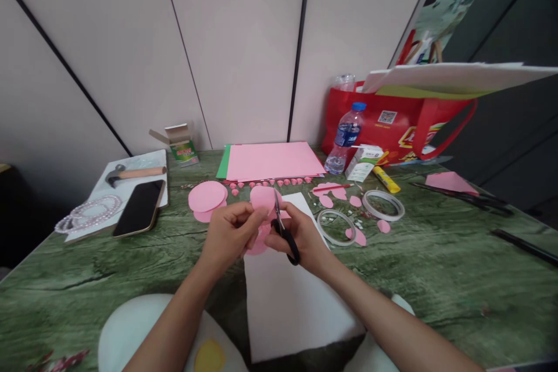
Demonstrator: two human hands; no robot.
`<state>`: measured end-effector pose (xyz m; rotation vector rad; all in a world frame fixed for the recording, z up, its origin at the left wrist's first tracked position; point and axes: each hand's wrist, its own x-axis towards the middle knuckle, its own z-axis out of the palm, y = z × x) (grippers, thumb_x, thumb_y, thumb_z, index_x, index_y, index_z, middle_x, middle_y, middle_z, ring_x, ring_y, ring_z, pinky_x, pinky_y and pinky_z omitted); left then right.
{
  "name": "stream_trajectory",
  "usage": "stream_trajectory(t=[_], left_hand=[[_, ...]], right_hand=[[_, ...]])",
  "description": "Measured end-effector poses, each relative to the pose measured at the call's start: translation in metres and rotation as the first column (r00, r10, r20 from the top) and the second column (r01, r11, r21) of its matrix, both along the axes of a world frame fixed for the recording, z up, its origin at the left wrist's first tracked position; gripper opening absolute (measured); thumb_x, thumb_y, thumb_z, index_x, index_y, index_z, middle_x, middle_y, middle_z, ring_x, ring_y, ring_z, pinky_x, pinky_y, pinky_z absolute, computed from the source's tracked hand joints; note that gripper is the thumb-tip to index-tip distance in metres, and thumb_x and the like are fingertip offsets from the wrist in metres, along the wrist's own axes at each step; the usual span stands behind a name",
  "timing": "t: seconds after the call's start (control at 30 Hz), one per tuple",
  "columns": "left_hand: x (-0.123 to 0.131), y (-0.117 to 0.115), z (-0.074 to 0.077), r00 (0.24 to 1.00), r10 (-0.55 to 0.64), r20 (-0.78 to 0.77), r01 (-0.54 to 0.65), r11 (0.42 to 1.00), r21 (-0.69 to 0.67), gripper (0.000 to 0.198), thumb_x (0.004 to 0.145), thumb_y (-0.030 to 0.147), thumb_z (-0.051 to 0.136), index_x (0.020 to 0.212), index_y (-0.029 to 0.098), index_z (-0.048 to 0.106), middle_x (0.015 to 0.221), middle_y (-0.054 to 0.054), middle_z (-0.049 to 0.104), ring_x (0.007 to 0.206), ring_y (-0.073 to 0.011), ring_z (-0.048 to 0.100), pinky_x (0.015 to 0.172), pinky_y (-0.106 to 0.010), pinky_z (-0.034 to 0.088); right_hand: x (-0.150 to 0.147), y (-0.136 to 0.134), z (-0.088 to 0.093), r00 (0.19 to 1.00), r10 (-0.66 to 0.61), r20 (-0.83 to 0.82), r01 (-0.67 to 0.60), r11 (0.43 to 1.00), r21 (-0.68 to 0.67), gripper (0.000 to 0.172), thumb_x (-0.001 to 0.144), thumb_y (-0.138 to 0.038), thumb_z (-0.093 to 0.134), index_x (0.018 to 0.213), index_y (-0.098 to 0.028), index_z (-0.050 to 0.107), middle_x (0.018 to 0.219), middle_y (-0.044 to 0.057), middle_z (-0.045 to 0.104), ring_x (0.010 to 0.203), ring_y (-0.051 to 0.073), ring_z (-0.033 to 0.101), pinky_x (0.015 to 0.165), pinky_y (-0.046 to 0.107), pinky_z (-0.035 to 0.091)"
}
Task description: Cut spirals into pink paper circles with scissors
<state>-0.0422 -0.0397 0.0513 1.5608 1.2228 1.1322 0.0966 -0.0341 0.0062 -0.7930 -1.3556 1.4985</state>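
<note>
My left hand (233, 233) pinches a pink paper piece (262, 197) above a white sheet (292, 302). My right hand (303, 235) is closed round the black handles of a pair of scissors (288, 238), whose blades point away from me and lie against the right part of the pink piece. More pink paper shows below my fingers, partly covered by them. Round pink paper discs (207, 196) lie overlapped to the left of my left hand. Small pink rolled pieces (279, 182) form a row beyond my hands.
Pink sheets (272, 160) lie at the back by the wall. Tape rolls (383, 206), a glue tube (386, 179), a water bottle (347, 138) and a red bag (392, 122) stand or lie right. A phone (140, 207), hammer (142, 172) and bead strands (89, 213) are left.
</note>
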Motion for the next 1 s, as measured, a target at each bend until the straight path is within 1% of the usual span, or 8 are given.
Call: stream_trajectory(t=[0.17, 0.33, 0.53, 0.73, 0.8, 0.87, 0.93, 1.0], left_hand=[[-0.0025, 0.0015, -0.0025, 0.999, 0.002, 0.054, -0.003, 1.0, 0.026, 0.023, 0.075, 0.03, 0.056, 0.057, 0.015, 0.053, 0.03, 0.009, 0.04, 0.024, -0.0018, 0.029, 0.026, -0.013, 0.02], [-0.0059, 0.0041, -0.0043, 0.995, 0.038, 0.092, -0.045, 0.997, 0.068, 0.019, 0.075, 0.03, 0.056, 0.063, 0.015, 0.057, 0.031, 0.009, 0.04, 0.024, -0.0021, 0.03, 0.025, -0.013, 0.021], [-0.0074, 0.0035, -0.0057, 0.988, 0.08, 0.132, -0.096, 0.988, 0.125, 0.017, 0.076, 0.028, 0.056, 0.065, 0.015, 0.057, 0.032, 0.009, 0.041, 0.025, -0.0016, 0.029, 0.025, -0.012, 0.021], [-0.0078, 0.0035, -0.0061, 0.963, 0.17, 0.21, -0.207, 0.964, 0.166, 0.018, 0.076, 0.027, 0.056, 0.064, 0.015, 0.057, 0.033, 0.009, 0.04, 0.025, -0.0022, 0.031, 0.026, -0.013, 0.022], [-0.008, 0.0036, -0.0047, 0.958, 0.202, 0.204, -0.239, 0.954, 0.18, 0.02, 0.077, 0.028, 0.055, 0.061, 0.015, 0.056, 0.033, 0.008, 0.041, 0.025, -0.0025, 0.032, 0.027, -0.014, 0.022], [-0.0077, 0.0034, -0.0033, 0.961, 0.217, 0.169, -0.248, 0.95, 0.19, 0.029, 0.079, 0.029, 0.051, 0.054, 0.015, 0.051, 0.034, 0.007, 0.042, 0.025, -0.0025, 0.033, 0.027, -0.014, 0.023], [-0.0064, 0.0027, -0.0026, 0.972, 0.2, 0.123, -0.222, 0.955, 0.195, 0.035, 0.081, 0.03, 0.048, 0.049, 0.015, 0.046, 0.034, 0.007, 0.042, 0.025, -0.0024, 0.033, 0.028, -0.014, 0.024], [-0.0045, 0.0018, -0.0025, 0.984, 0.159, 0.078, -0.172, 0.967, 0.186, 0.033, 0.08, 0.029, 0.048, 0.05, 0.015, 0.047, 0.033, 0.007, 0.042, 0.026, -0.0023, 0.033, 0.028, -0.014, 0.024]], right_hand=[[0.0005, -0.0016, 0.0035, 1.0, 0.009, -0.025, -0.01, 1.0, -0.021, 0.049, 0.055, -0.026, 0.074, 0.092, -0.019, 0.042, 0.048, -0.011, 0.045, 0.042, 0.004, 0.036, 0.042, 0.017, 0.028], [-0.0002, -0.0014, 0.0026, 0.999, -0.018, 0.034, 0.019, 1.0, -0.024, 0.051, 0.055, -0.026, 0.074, 0.094, -0.019, 0.043, 0.048, -0.01, 0.048, 0.04, 0.005, 0.039, 0.039, 0.016, 0.029], [0.0001, -0.0015, 0.0048, 0.995, -0.037, 0.091, 0.038, 0.999, -0.012, 0.052, 0.055, -0.03, 0.073, 0.097, -0.018, 0.044, 0.047, -0.009, 0.05, 0.038, 0.006, 0.041, 0.037, 0.016, 0.032], [0.0011, -0.002, 0.0043, 0.989, -0.002, 0.145, 0.002, 1.0, -0.001, 0.052, 0.058, -0.032, 0.069, 0.102, -0.017, 0.043, 0.046, -0.008, 0.053, 0.035, 0.006, 0.041, 0.035, 0.017, 0.033], [0.0007, -0.0023, 0.0037, 0.989, 0.0, 0.147, -0.001, 1.0, 0.003, 0.052, 0.059, -0.032, 0.068, 0.101, -0.018, 0.043, 0.046, -0.008, 0.053, 0.035, 0.006, 0.041, 0.035, 0.017, 0.033], [-0.0001, -0.0028, 0.0032, 0.99, -0.005, 0.143, 0.004, 1.0, 0.007, 0.051, 0.059, -0.031, 0.068, 0.101, -0.018, 0.043, 0.046, -0.008, 0.053, 0.035, 0.006, 0.042, 0.036, 0.017, 0.033], [-0.001, -0.0032, 0.0028, 0.991, -0.009, 0.134, 0.008, 1.0, 0.007, 0.051, 0.059, -0.031, 0.068, 0.102, -0.018, 0.043, 0.045, -0.009, 0.052, 0.035, 0.006, 0.042, 0.036, 0.017, 0.033], [-0.0016, -0.0035, 0.0024, 0.992, -0.004, 0.124, 0.004, 1.0, 0.004, 0.051, 0.06, -0.03, 0.067, 0.103, -0.017, 0.042, 0.045, -0.009, 0.052, 0.035, 0.006, 0.042, 0.036, 0.017, 0.033]])
